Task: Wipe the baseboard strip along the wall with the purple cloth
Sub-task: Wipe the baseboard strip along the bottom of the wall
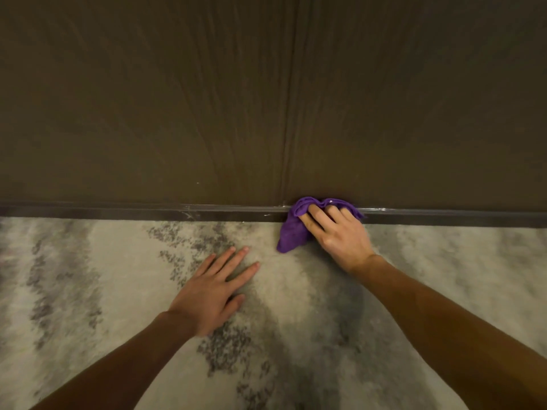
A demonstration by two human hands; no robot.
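Note:
A dark baseboard strip (148, 213) runs left to right where the brown wall meets the carpet. The purple cloth (291, 232) is bunched against the strip just right of centre, partly draped onto the carpet. My right hand (337, 232) presses on the cloth, fingers curled over it against the strip. My left hand (213, 291) lies flat on the carpet with fingers spread, palm down, a short way below and left of the cloth, holding nothing.
The dark brown wood-grain wall (177, 99) fills the upper half, with a vertical panel seam (288, 128) ending just above the cloth. A grey and cream mottled carpet (103, 276) covers the floor. Pale scuff marks show on the strip near its middle (188, 213).

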